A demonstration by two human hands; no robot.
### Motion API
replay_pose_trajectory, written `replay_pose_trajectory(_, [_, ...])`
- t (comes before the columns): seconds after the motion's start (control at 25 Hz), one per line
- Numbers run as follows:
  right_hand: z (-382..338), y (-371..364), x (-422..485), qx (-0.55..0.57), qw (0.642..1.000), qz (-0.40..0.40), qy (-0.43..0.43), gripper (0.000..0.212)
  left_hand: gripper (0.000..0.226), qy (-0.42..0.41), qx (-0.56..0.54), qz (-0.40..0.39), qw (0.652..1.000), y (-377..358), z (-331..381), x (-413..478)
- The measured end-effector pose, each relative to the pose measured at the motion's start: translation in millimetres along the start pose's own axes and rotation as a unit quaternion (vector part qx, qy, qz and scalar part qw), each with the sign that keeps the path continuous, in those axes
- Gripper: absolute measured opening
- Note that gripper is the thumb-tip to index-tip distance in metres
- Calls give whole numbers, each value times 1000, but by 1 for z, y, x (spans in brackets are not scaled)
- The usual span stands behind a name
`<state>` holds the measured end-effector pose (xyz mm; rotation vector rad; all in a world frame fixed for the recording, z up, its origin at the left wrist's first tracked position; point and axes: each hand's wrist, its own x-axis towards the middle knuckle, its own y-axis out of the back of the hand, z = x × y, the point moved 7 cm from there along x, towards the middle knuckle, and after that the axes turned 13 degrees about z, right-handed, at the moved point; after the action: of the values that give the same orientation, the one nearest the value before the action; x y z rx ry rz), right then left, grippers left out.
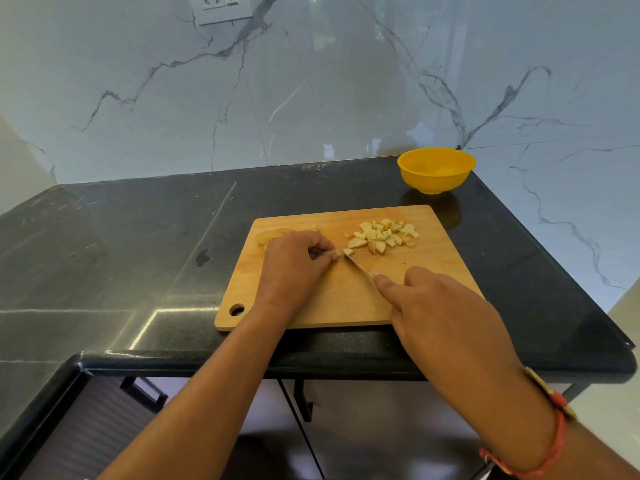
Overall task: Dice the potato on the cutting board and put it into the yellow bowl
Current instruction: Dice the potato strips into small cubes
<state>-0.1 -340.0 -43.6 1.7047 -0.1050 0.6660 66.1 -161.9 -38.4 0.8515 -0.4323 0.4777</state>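
Right hand (440,306) is closed round the knife (358,265), forefinger along the blade. A potato piece (337,252) is pinched by the left fingers (323,259) on the board (346,303). Dice (384,233) are heaped nearby; slices (273,234) remain uncut; the bowl (433,181) is empty. Roughly half done, by estimate.

We are dicing potato on our cutting board (346,301).
Our left hand (294,268) pinches a small piece (337,253); our right hand (443,306) holds the knife (358,266), tip beside it. Diced pieces (384,233) lie heaped further back, slices (273,234) behind our left hand, the yellow bowl (433,183) on the counter (138,237) beyond.
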Motion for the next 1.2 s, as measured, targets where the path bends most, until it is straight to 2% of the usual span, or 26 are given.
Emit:
replay_pose_trajectory(0.16, [3, 6, -1, 4, 1000, 22, -17, 51, 23, 17, -15, -2, 1000, 1, -3, 0])
replay_pose_trajectory(0.44, [-3, 5, 13, 88, 992, 73, -55, 45, 35, 33, -36, -27, 998, 1, -7, -3])
replay_pose_trajectory(0.84, [-7, 1, 17, 139, 985, 78, -69, 46, 24, 34, -24, -30, 999, 1, -10, -1])
replay_pose_trajectory(1.2, [-15, 1, 19, 157, 983, 80, -52, 46, 11, 33, -21, 3, 999, 2, -8, 0])
